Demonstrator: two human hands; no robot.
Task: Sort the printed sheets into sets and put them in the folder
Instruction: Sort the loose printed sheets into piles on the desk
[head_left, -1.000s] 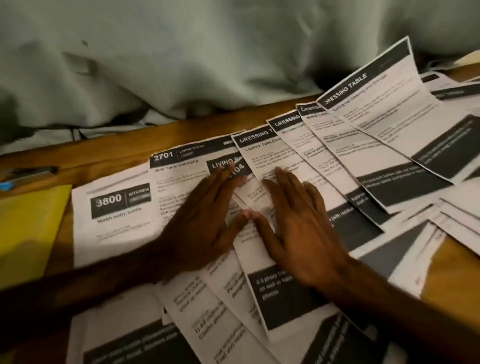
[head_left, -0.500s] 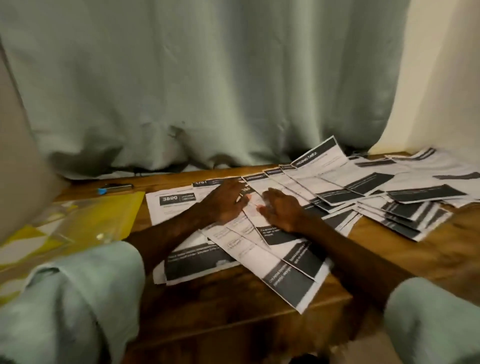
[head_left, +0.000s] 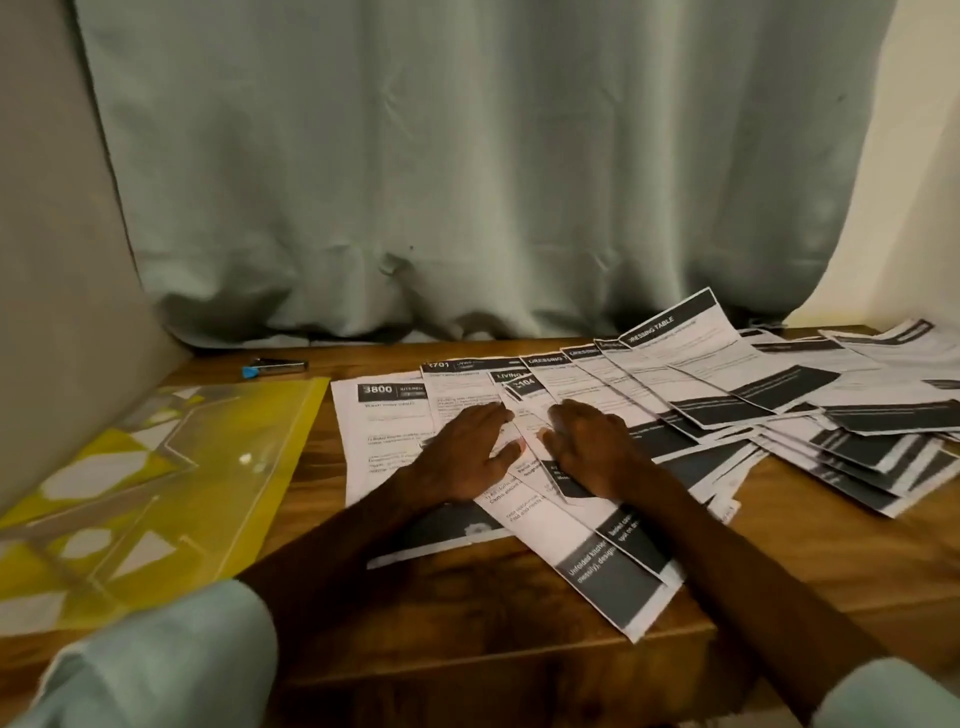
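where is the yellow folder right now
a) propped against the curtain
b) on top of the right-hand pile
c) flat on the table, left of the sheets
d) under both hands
c: the folder lies flat on the table to the left of the sheets, while the left hand and right hand rest on the sheets, not on it.

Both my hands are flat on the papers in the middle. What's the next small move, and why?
Probably slide the right hand to the fanned DRESSING TABLE sheets beside it and square them into one set. Several overlapping headers read alike, so they likely belong together, and the yellow folder lies apart at the left, so a set should be stacked first.
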